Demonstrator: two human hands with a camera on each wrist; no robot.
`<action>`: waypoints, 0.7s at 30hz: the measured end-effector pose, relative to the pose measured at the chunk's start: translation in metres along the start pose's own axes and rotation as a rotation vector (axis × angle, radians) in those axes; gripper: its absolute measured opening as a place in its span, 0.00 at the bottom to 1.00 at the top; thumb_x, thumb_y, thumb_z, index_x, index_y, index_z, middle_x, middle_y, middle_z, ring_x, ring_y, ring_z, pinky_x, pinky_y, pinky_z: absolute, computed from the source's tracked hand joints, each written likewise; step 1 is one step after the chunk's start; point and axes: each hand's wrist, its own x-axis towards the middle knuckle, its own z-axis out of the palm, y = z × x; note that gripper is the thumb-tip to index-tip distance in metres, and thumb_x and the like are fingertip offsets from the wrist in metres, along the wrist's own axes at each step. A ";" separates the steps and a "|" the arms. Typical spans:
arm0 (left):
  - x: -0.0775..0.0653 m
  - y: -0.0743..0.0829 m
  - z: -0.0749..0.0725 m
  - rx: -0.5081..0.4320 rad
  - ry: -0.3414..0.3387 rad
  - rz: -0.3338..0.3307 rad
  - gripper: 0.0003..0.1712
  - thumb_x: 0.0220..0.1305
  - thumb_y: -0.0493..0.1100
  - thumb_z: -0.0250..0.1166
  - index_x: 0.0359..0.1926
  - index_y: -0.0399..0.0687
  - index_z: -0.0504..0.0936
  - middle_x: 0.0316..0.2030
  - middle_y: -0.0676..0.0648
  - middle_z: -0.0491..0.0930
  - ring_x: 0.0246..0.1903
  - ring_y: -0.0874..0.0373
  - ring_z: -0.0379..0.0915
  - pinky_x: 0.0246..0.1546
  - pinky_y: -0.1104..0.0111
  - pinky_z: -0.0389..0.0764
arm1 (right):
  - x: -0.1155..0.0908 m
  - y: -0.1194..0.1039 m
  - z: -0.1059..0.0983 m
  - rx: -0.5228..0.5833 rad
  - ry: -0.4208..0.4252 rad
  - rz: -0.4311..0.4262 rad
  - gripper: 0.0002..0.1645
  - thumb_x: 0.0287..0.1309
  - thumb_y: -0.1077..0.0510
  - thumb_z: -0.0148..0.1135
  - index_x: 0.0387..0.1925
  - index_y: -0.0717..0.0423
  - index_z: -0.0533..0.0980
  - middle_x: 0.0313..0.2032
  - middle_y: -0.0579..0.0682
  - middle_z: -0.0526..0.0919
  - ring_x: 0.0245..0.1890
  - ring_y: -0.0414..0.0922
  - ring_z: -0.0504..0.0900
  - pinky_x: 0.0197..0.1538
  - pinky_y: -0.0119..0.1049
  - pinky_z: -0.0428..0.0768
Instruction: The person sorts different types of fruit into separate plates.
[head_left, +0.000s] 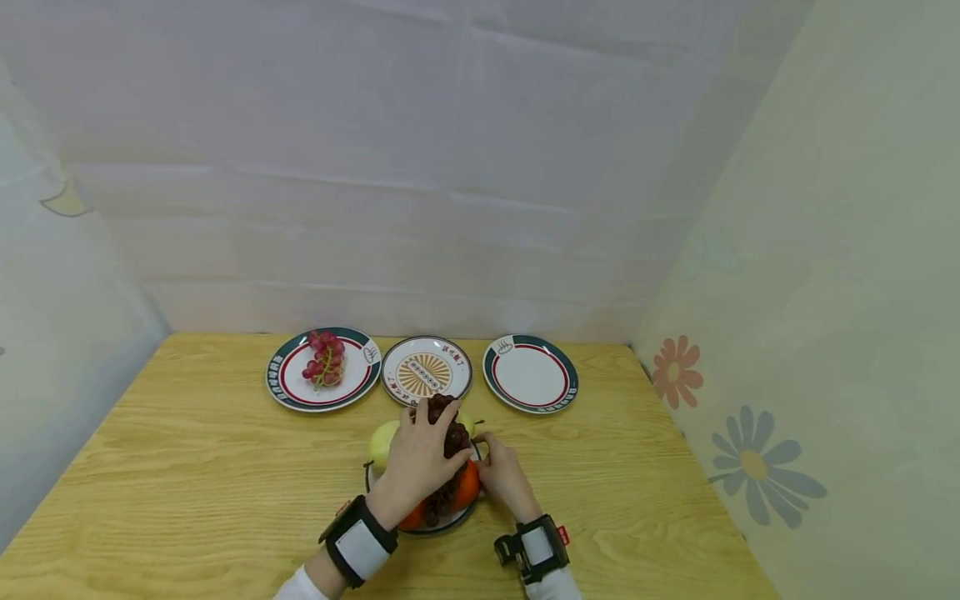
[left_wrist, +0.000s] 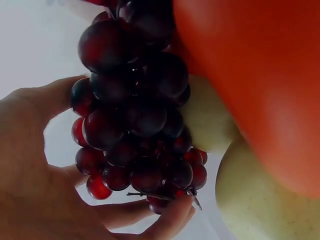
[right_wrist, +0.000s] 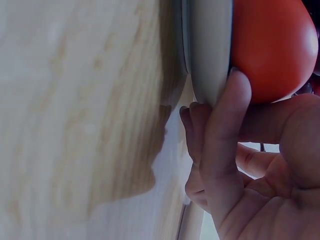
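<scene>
In the head view my left hand grips a bunch of dark grapes over a full fruit plate. Its fingers curl round the grapes in the left wrist view. My right hand holds that plate's right side. Up close, its fingers pinch the pale plate rim beside an orange-red round fruit. Yellow-green fruits, one at the left and another at the back, share the plate. The left hand covers part of the pile.
Behind the fruit plate stand three plates in a row. The left plate bears a bunch of red grapes. Bare plates stand in the middle and at the right. Cloth walls enclose the wooden table at back and sides.
</scene>
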 end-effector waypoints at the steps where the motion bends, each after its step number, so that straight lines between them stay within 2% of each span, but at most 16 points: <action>1: 0.000 0.000 0.000 0.012 0.001 -0.002 0.39 0.50 0.61 0.70 0.61 0.52 0.72 0.54 0.30 0.71 0.47 0.31 0.70 0.29 0.54 0.82 | 0.000 0.000 0.000 0.005 -0.003 0.007 0.20 0.57 0.70 0.53 0.53 0.66 0.71 0.15 0.48 0.73 0.10 0.36 0.67 0.16 0.27 0.64; 5: 0.002 -0.001 -0.001 -0.018 -0.039 -0.056 0.40 0.46 0.61 0.73 0.58 0.51 0.72 0.52 0.30 0.70 0.39 0.33 0.71 0.22 0.56 0.80 | 0.000 -0.001 -0.001 0.017 -0.007 0.020 0.21 0.56 0.70 0.53 0.53 0.66 0.70 0.15 0.47 0.72 0.10 0.36 0.67 0.16 0.27 0.64; 12: 0.006 0.000 -0.004 -0.179 -0.145 -0.214 0.39 0.41 0.51 0.77 0.53 0.48 0.68 0.46 0.28 0.67 0.32 0.39 0.68 0.24 0.54 0.76 | 0.001 -0.001 -0.001 0.036 -0.019 0.060 0.22 0.56 0.69 0.53 0.55 0.64 0.70 0.16 0.47 0.73 0.11 0.37 0.69 0.17 0.29 0.68; 17: 0.007 -0.003 -0.004 -0.199 -0.158 -0.243 0.35 0.38 0.49 0.77 0.47 0.48 0.68 0.42 0.31 0.68 0.30 0.41 0.68 0.24 0.56 0.74 | 0.001 0.000 0.000 0.054 -0.024 0.071 0.23 0.56 0.68 0.54 0.55 0.65 0.69 0.16 0.47 0.73 0.11 0.38 0.70 0.17 0.29 0.69; 21: 0.006 -0.008 -0.010 -0.202 -0.143 -0.233 0.34 0.36 0.48 0.77 0.44 0.49 0.68 0.41 0.32 0.70 0.29 0.42 0.70 0.25 0.57 0.74 | -0.001 0.000 0.000 0.063 -0.023 0.067 0.22 0.56 0.69 0.54 0.55 0.65 0.69 0.16 0.47 0.72 0.11 0.37 0.70 0.17 0.29 0.69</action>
